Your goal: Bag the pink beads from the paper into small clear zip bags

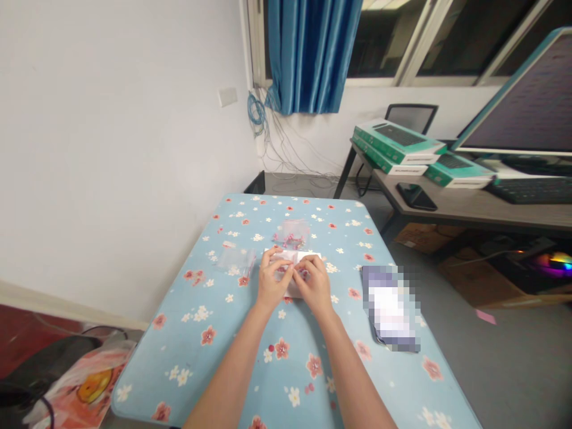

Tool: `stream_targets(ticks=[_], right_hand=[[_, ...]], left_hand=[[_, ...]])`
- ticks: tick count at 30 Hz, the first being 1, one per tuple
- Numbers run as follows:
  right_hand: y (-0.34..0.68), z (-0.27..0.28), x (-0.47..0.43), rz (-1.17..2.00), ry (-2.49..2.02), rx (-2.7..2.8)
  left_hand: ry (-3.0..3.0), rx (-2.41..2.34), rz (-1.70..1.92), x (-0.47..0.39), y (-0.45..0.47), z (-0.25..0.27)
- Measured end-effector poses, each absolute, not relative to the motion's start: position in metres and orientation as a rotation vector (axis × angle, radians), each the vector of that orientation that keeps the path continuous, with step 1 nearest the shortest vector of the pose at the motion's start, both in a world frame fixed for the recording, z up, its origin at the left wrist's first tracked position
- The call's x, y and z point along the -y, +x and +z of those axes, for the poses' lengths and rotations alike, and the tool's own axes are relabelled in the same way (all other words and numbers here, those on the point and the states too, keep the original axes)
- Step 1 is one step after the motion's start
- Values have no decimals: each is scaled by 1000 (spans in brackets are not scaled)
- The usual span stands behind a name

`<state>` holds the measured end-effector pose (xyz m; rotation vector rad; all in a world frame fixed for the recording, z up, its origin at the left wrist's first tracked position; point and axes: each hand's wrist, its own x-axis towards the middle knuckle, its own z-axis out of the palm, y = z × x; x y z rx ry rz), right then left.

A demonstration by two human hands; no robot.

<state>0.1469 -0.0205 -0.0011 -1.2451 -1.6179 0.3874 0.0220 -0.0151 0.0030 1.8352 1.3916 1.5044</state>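
Note:
My left hand [270, 280] and my right hand [315, 282] meet over a white sheet [292, 291] in the middle of the table. Thumbs and fingertips of both are pinched together, almost touching each other. Whatever lies between them is too small to make out. Just beyond the hands is a clear plastic bag [294, 229] with small pink pieces [292, 241] in or on it. Another clear plastic bag [235, 260] lies flat to the left of my left hand.
The table [241, 369] has a blue flowered cover. A pixelated phone-like object [391, 308] lies near its right edge. A small red bead-like piece [271, 348] sits between my forearms. At right, a desk holds green boxes [397, 143], a black phone [416, 196] and a monitor [522, 107].

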Motion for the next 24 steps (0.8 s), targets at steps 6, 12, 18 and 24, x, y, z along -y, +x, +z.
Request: stream_targets(ticks=[6, 12, 18, 24], right_hand=[[148, -3, 19, 372, -1252, 1647], [147, 1, 21, 396, -1211, 1681], [148, 1, 21, 417, -1167, 1635], [146, 2, 23, 203, -1266, 1636]], left_hand=[[1796, -1391, 1499, 14, 21, 4], [1822, -1435, 1536, 14, 21, 4], [1832, -1477, 1531, 15, 22, 3], [1888, -1516, 1502, 18, 26, 1]])
